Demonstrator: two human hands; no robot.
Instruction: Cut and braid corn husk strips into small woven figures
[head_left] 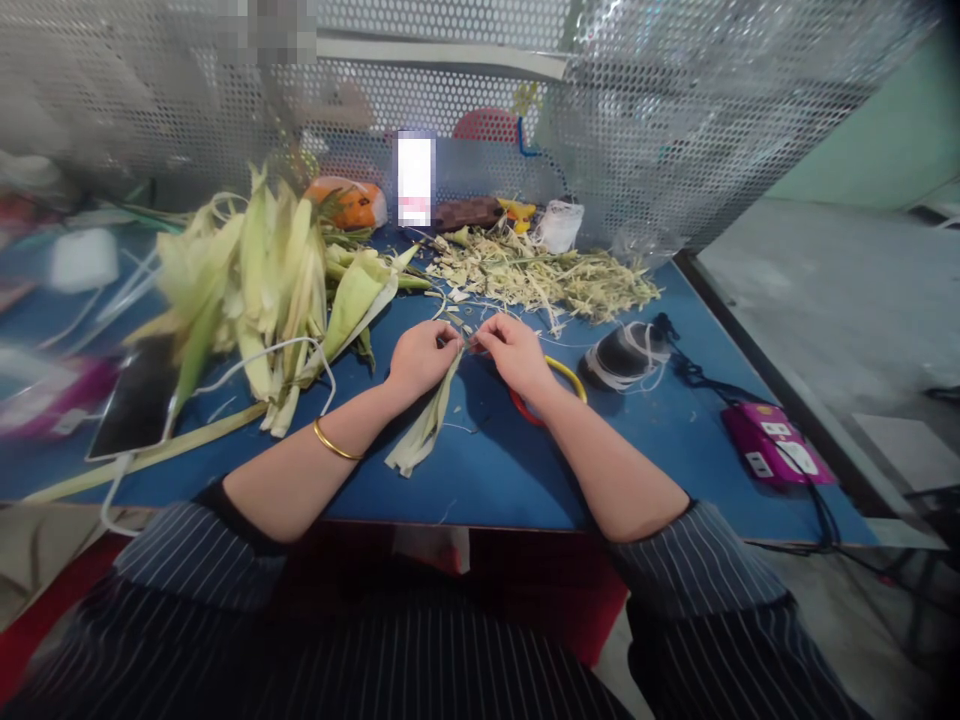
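My left hand is closed in a pinch on the top of a folded strip of corn husk, which hangs down towards the table's near edge. Close beside it, my right hand is pinched too, its fingertips near the top of the strip. What lies between those fingertips is too small to make out. Under my right wrist, a red and yellow looped thing is partly hidden. A dark spool wound with white thread lies to the right, and a thin thread runs from it towards my right hand.
Corn husks are heaped at the left on the blue table. Husk scraps lie piled behind my hands. A phone with a white cable is at left; a magenta packet and black cords at right. A perforated metal screen stands behind.
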